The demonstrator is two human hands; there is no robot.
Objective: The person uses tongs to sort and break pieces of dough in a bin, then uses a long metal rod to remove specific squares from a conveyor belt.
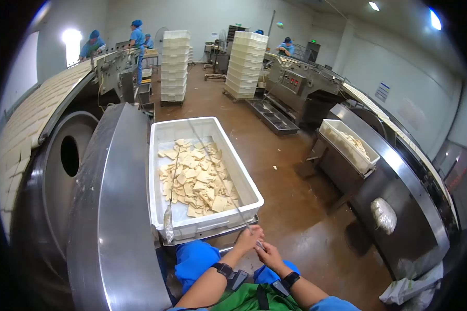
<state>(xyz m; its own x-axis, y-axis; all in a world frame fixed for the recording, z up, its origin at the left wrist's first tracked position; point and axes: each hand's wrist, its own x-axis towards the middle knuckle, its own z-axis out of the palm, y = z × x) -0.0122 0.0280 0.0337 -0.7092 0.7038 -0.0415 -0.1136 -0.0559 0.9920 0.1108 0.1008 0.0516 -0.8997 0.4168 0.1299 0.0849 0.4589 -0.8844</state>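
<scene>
My left hand (248,239) is closed around a long thin rod (232,201) near its lower end. Just below and to the right, my right hand (269,256) has its fingers closed at the rod's butt end. The rod slants up and left, over the near rim of a white plastic tub (258,202). Inside the tub lie many broken, pale yellow dough-like pieces (198,179), heaped toward the middle. A second thin stick with a plastic-wrapped handle (168,224) leans at the tub's near left corner.
Conveyors with pale sheets (46,98) run along the left and right. Stacked white crates (174,67) stand ahead. On the right, a smaller tub (342,141) rests on a stand beside a wrapped bundle (383,215). People in blue (136,39) work in the background.
</scene>
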